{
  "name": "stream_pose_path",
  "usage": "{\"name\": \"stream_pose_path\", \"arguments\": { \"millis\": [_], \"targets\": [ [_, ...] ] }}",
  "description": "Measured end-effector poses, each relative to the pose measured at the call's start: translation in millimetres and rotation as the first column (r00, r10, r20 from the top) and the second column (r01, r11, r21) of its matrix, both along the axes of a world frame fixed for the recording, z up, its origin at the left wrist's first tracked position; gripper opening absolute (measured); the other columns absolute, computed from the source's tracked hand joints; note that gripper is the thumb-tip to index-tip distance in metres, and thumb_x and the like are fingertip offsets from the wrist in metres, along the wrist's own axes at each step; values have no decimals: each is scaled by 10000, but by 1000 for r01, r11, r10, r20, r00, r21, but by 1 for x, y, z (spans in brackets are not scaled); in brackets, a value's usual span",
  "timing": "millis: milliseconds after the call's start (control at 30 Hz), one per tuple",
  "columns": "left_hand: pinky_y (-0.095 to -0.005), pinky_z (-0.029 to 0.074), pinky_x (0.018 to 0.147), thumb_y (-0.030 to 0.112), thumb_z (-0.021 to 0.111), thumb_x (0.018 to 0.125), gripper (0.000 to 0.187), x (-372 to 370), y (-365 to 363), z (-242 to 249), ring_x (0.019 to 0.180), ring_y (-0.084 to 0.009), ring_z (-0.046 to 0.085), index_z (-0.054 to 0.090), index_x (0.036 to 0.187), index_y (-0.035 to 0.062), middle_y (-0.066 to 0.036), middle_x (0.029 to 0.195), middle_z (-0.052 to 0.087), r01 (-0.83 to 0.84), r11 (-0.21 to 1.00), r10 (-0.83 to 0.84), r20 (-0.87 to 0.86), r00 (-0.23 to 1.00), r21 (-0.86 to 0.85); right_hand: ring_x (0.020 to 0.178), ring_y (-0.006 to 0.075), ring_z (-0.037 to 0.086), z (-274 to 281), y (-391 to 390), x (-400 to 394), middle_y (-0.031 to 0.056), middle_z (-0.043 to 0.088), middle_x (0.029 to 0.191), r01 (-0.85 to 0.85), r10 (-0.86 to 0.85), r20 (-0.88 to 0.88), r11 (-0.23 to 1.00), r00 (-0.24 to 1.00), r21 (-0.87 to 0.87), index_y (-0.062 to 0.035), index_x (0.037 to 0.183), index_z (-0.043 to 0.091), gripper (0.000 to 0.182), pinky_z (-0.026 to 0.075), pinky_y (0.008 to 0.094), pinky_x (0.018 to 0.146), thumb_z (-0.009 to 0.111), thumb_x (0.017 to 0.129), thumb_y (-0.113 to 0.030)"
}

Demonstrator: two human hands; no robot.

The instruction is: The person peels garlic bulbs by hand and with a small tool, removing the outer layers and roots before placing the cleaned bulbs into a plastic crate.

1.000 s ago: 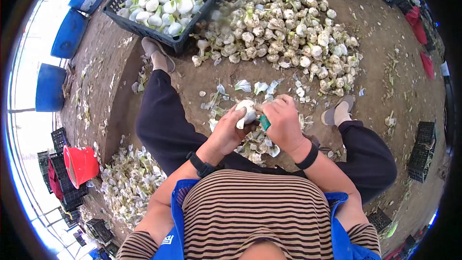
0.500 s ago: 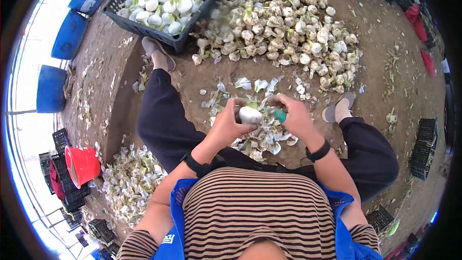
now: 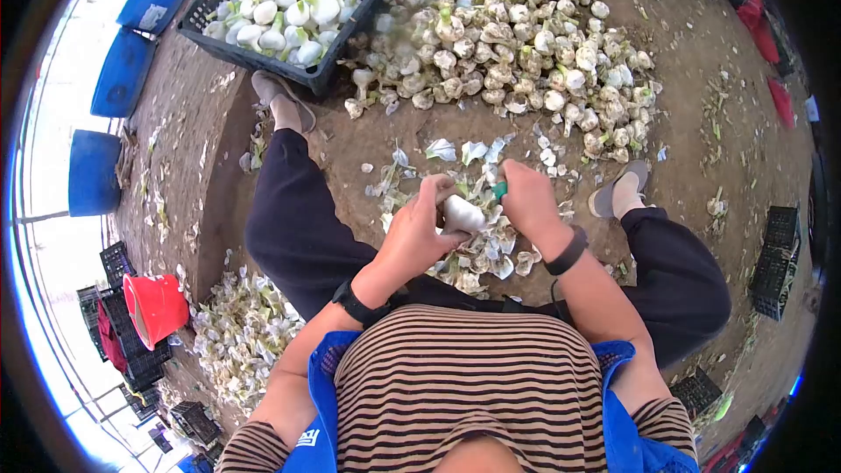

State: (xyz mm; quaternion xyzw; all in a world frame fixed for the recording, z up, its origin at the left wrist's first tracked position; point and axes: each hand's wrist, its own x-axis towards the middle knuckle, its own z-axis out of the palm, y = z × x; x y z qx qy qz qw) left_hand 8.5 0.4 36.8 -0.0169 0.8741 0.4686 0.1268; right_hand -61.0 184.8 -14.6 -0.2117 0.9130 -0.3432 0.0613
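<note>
My left hand (image 3: 422, 226) is wrapped round a white garlic bulb (image 3: 462, 214), its thumb below and fingers above. To the right, my right hand (image 3: 529, 201) is closed on a small green-handled tool (image 3: 500, 190), close to the bulb but apart from it. The tool's working end cannot be made out. Under both hands, peeled garlic skins (image 3: 477, 267) litter the ground. A large heap of unpeeled garlic bulbs (image 3: 517, 52) lies in front of me, and a black crate (image 3: 263, 61) with clean white bulbs (image 3: 285, 4) stands at the front left.
Blue barrels (image 3: 95, 171) line the left side. A red bucket (image 3: 158, 308) stands near stacked black crates (image 3: 131, 342), beside a pile of skins (image 3: 241, 333). More black crates (image 3: 776, 263) are at the right. My feet flank the skins.
My right hand has turned, its fingers now closed tighter round the green-handled tool and raised slightly. The bulb in my left hand has shifted a little right and tilted.
</note>
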Motion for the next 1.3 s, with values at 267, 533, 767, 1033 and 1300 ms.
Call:
{"name": "stream_pose_path", "arguments": {
  "millis": [267, 533, 767, 1033, 1300],
  "targets": [
    [-306, 492, 759, 92, 727, 703, 598, -23, -1, -11, 890, -238, 625, 401, 1201, 33, -145, 1075, 623, -46, 995, 35, 134, 990, 86, 810, 296, 613, -13, -1, 2, 182, 631, 880, -19, 149, 274, 905, 950, -425, -40, 983, 617, 250, 476, 338, 732, 503, 770, 24],
    [-356, 529, 761, 286, 396, 975, 386, -187, -161, -14, 991, -294, 572, 435, 1193, -31, -175, 1069, 571, -360, -136, 555, 372, 745, 923, 815, 365, 609, -144, 46, -24, 179, 643, 877, 35, -109, 402, 982, 909, 187, -106, 896, 662, 247, 479, 408, 697, 502, 743, 4],
    [-335, 534, 761, 155, 503, 919, 218, -201, -157, -48, 896, -255, 599, 546, 1015, -35, -201, 1056, 586, -516, -59, 488, 475, 732, 855, 950, 398, 579, -199, 84, -154, 232, 616, 1044, 748, -746, 271, 653, 608, 119, -80, 1285, 456, 519, 453, 426, 803, 558, 777, -114],
    [-293, 508, 756, 191, 498, 932, 225, -114, -16, -111, 932, -202, 594, 528, 1094, 37, -105, 1036, 604, -821, 132, 228, 789, 570, 555, 829, 223, 589, -209, 80, -200, 183, 587, 1064, 770, -519, 685, 631, 512, -98, -49, 1299, 420, 570, 485, 313, 634, 638, 772, -44],
    [-355, 483, 866, 216, 398, 977, 335, -61, 18, -90, 1010, -236, 573, 432, 1254, 31, -114, 1171, 551, -713, 212, 15, 728, 686, 668, 903, 330, 597, -32, -22, -18, 181, 601, 1008, -12, 27, 46, 958, 999, -288, -81, 1222, 471, 413, 480, 405, 792, 536, 816, -49]
  ]
}}
